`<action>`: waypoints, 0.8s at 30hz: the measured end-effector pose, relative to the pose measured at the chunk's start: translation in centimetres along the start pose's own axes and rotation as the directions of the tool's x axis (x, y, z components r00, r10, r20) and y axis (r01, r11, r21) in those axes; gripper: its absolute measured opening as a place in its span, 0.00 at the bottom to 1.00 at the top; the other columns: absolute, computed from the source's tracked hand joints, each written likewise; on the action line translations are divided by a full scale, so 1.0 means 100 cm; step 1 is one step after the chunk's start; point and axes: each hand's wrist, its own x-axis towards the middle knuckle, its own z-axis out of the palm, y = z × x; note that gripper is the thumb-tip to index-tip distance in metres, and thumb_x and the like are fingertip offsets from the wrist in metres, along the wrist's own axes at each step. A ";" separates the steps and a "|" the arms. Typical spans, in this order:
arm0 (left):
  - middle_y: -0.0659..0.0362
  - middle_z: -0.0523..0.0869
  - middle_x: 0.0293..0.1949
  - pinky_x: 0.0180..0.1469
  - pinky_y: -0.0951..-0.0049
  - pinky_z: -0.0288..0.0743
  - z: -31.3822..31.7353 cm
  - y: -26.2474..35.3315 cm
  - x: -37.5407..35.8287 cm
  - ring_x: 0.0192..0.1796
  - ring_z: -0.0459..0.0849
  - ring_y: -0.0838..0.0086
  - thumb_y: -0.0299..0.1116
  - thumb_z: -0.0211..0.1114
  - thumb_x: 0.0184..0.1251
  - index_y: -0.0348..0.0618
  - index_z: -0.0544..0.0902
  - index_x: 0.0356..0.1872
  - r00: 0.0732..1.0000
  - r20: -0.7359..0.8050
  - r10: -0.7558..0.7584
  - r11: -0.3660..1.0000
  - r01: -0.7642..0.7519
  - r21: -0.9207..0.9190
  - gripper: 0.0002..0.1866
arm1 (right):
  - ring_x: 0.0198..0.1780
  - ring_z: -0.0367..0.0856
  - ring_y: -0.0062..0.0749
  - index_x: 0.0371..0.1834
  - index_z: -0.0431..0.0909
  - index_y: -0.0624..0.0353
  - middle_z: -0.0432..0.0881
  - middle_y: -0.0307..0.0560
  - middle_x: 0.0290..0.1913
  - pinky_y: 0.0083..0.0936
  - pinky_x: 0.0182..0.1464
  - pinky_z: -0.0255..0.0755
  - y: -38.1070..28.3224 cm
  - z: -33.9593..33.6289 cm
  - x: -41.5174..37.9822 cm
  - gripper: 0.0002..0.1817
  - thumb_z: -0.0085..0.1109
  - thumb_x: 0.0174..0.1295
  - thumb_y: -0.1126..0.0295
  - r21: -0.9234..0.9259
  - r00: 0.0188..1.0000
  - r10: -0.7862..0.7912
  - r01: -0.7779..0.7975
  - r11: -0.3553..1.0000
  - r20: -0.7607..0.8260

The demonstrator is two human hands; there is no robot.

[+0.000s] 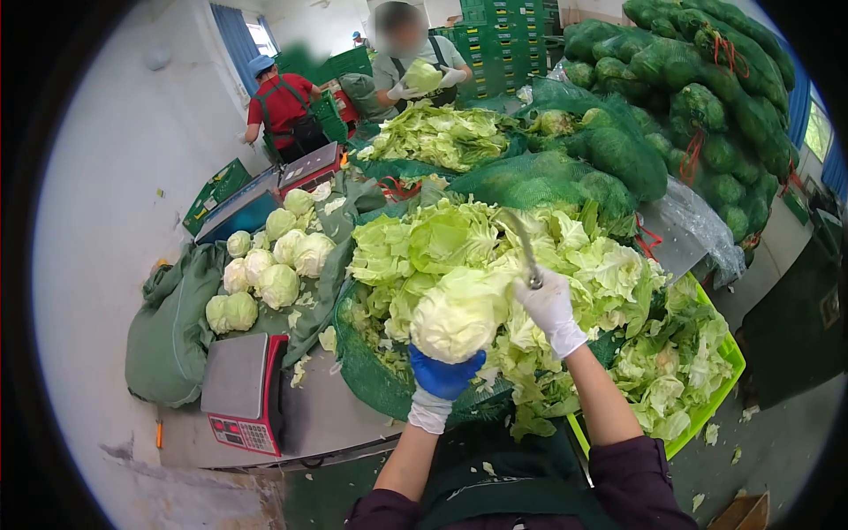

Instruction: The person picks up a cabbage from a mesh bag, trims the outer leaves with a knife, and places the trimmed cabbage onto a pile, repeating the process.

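My left hand, in a blue glove over a white one, supports a pale cabbage from below. White-gloved, my right hand is closed around the handle of a curved knife, its blade pointing up and away. The knife is to the right of the cabbage, apart from it. Behind and around both hands lies a large heap of loose green leaves on green netting.
Trimmed cabbages rest on green cloth at the left, behind a red scale. A yellow-green crate of leaves stands right. Stacked net sacks rise behind it. Two people work across the table.
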 end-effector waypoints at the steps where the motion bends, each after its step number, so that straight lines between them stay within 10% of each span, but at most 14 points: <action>1: 0.52 0.62 0.70 0.68 0.54 0.63 -0.001 -0.005 0.001 0.71 0.62 0.58 0.52 0.60 0.61 0.50 0.54 0.72 0.991 -0.125 0.046 0.989 -0.028 0.143 0.41 | 0.18 0.70 0.30 0.26 0.77 0.63 0.74 0.49 0.17 0.28 0.25 0.68 0.014 -0.002 0.008 0.12 0.62 0.57 0.64 -0.128 0.988 -0.050 0.031 0.991 -0.145; 2: 0.52 0.62 0.70 0.68 0.54 0.63 -0.008 -0.007 -0.001 0.71 0.62 0.58 0.52 0.60 0.61 0.50 0.54 0.72 0.991 -0.125 0.041 0.989 -0.023 0.144 0.41 | 0.18 0.70 0.30 0.26 0.77 0.63 0.74 0.49 0.17 0.28 0.25 0.68 0.030 -0.010 0.017 0.12 0.62 0.57 0.64 -0.128 0.988 -0.048 0.029 0.991 -0.149; 3: 0.52 0.63 0.70 0.68 0.55 0.62 -0.021 -0.010 -0.004 0.71 0.62 0.60 0.50 0.63 0.59 0.48 0.54 0.72 0.975 -0.107 0.193 0.587 -0.027 0.809 0.42 | 0.18 0.72 0.33 0.32 0.78 0.63 0.75 0.51 0.17 0.29 0.24 0.68 0.048 -0.023 0.026 0.13 0.63 0.56 0.62 -0.217 0.970 -0.092 0.042 0.975 -0.224; 4: 0.53 0.64 0.69 0.69 0.56 0.61 -0.034 -0.012 -0.006 0.71 0.63 0.63 0.48 0.65 0.57 0.46 0.55 0.71 0.959 0.019 0.284 -0.169 0.030 0.985 0.43 | 0.18 0.74 0.37 0.37 0.79 0.62 0.75 0.53 0.18 0.31 0.24 0.68 0.048 -0.033 0.031 0.15 0.64 0.56 0.60 -0.304 0.945 -0.142 0.048 0.951 -0.293; 5: 0.55 0.57 0.73 0.53 0.54 0.76 -0.044 -0.005 -0.011 0.72 0.58 0.55 0.57 0.48 0.67 0.57 0.54 0.73 0.973 0.029 0.227 -0.415 0.070 0.907 0.36 | 0.22 0.77 0.41 0.53 0.77 0.58 0.79 0.53 0.23 0.32 0.27 0.71 0.048 -0.044 0.031 0.23 0.64 0.57 0.58 -0.364 0.965 -0.042 -0.057 0.930 -0.258; 6: 0.55 0.57 0.73 0.53 0.54 0.76 -0.042 -0.007 -0.010 0.72 0.58 0.55 0.57 0.48 0.67 0.57 0.54 0.73 0.974 0.030 0.225 -0.414 0.067 0.908 0.36 | 0.22 0.77 0.41 0.53 0.77 0.58 0.79 0.53 0.23 0.32 0.27 0.71 0.037 -0.049 0.024 0.23 0.64 0.57 0.58 -0.366 0.964 -0.042 -0.058 0.929 -0.261; 8: 0.53 0.68 0.67 0.72 0.62 0.55 -0.031 -0.010 -0.008 0.70 0.64 0.65 0.44 0.67 0.55 0.45 0.56 0.70 0.947 -0.025 0.321 0.104 -0.009 0.995 0.43 | 0.26 0.78 0.32 0.64 0.72 0.54 0.80 0.48 0.26 0.27 0.33 0.74 0.012 -0.046 0.002 0.32 0.67 0.55 0.62 -0.226 0.993 -0.119 0.110 0.968 -0.027; 13: 0.52 0.72 0.64 0.69 0.60 0.61 -0.015 -0.014 -0.011 0.67 0.69 0.62 0.47 0.67 0.55 0.45 0.64 0.67 0.932 0.068 0.356 0.188 -0.143 0.972 0.39 | 0.30 0.82 0.38 0.58 0.75 0.52 0.82 0.50 0.30 0.29 0.32 0.76 -0.006 -0.012 -0.038 0.26 0.66 0.54 0.63 -0.196 0.910 -0.300 0.362 0.911 0.288; 15: 0.53 0.79 0.57 0.66 0.60 0.65 -0.016 -0.001 -0.017 0.61 0.76 0.59 0.49 0.69 0.53 0.45 0.71 0.62 0.840 0.503 0.202 -0.812 -0.144 0.566 0.36 | 0.29 0.82 0.42 0.43 0.81 0.54 0.82 0.51 0.29 0.31 0.30 0.76 0.008 -0.008 -0.028 0.14 0.64 0.54 0.65 -0.287 0.870 -0.399 0.476 0.831 0.288; 17: 0.54 0.81 0.54 0.64 0.59 0.67 -0.020 0.001 -0.022 0.58 0.78 0.58 0.50 0.69 0.52 0.45 0.73 0.60 0.834 0.500 0.235 -0.771 -0.154 0.618 0.35 | 0.28 0.81 0.44 0.32 0.81 0.58 0.81 0.53 0.25 0.32 0.30 0.76 0.011 -0.015 -0.005 0.09 0.64 0.54 0.65 -0.241 0.949 -0.311 0.313 0.919 0.049; 19: 0.55 0.83 0.51 0.63 0.59 0.68 -0.026 0.006 -0.024 0.55 0.81 0.57 0.51 0.70 0.51 0.46 0.75 0.58 0.820 0.504 0.271 -0.728 -0.168 0.664 0.34 | 0.29 0.82 0.46 0.30 0.81 0.62 0.81 0.54 0.23 0.34 0.31 0.76 0.009 -0.032 0.028 0.12 0.63 0.55 0.63 -0.063 0.988 0.137 -0.141 0.988 -0.065; 21: 0.55 0.82 0.53 0.62 0.58 0.69 -0.030 0.014 -0.032 0.55 0.81 0.57 0.52 0.72 0.47 0.48 0.75 0.59 0.822 0.551 0.145 -0.880 -0.147 0.451 0.37 | 0.32 0.83 0.48 0.44 0.79 0.67 0.84 0.57 0.30 0.37 0.34 0.76 0.046 -0.039 0.059 0.23 0.63 0.56 0.56 -0.600 0.987 0.004 -0.100 0.794 -0.160; 24: 0.56 0.79 0.58 0.66 0.57 0.64 -0.024 0.011 -0.033 0.60 0.77 0.59 0.53 0.71 0.49 0.50 0.74 0.61 0.835 0.440 0.329 -0.702 -0.095 0.706 0.37 | 0.35 0.84 0.52 0.59 0.72 0.65 0.84 0.59 0.37 0.41 0.39 0.76 0.040 -0.033 0.049 0.34 0.62 0.57 0.48 -0.477 0.992 -0.030 -0.034 0.878 -0.126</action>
